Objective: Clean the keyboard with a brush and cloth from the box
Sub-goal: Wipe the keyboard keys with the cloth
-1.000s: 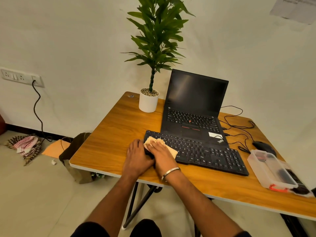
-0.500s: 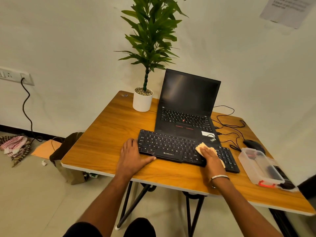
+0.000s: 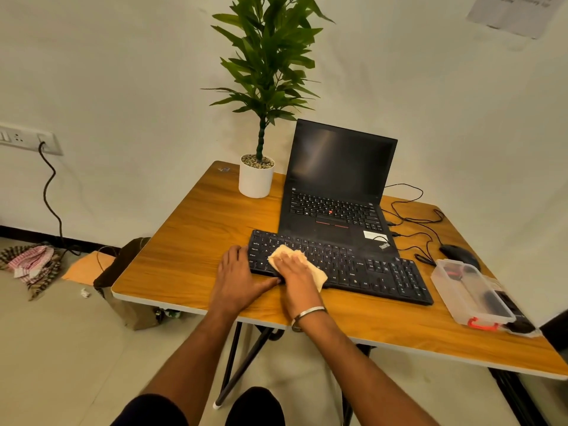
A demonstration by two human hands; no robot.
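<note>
- Change since the frame half a second earlier: right hand [image 3: 296,272] and cloth [image 3: 299,264] have travelled from the right part of the keyboard [image 3: 339,265] back to its left part; left hand [image 3: 238,279] remains at the keyboard's left end.
- Right hand: lower centre of frame, palm down, fingers spread flat, pressing the cloth onto the keys; not a closed grasp. A metal bangle [image 3: 307,316] sits on the wrist.
- Cloth: pale tan, crumpled, showing above the fingertips and to the right of the hand, lying on the left half of the keyboard.
- Left hand: just left of the right hand, flat and released, fingers resting against the keyboard's left edge, thumb lying along the front edge and touching the right hand; grips nothing.
- Keyboard: black, full-size, lying at a slant across the centre of the table [image 3: 190,241], its back edge overlapping the front of the laptop [image 3: 338,192].
- Laptop: black, open, screen dark, above the keyboard in centre frame.
- Potted plant [image 3: 256,176]: white pot, tall green leaves, just left of the laptop.
- Box [image 3: 470,293]: clear plastic, red latch, at the right of the frame near the table's front edge; dark contents, too blurred to identify.
- Mouse [image 3: 458,253]: black, just above the box, cable [image 3: 412,222] looping to the laptop.
- Wall socket [image 3: 27,139]: left edge of frame, black cord hanging to the floor.
</note>
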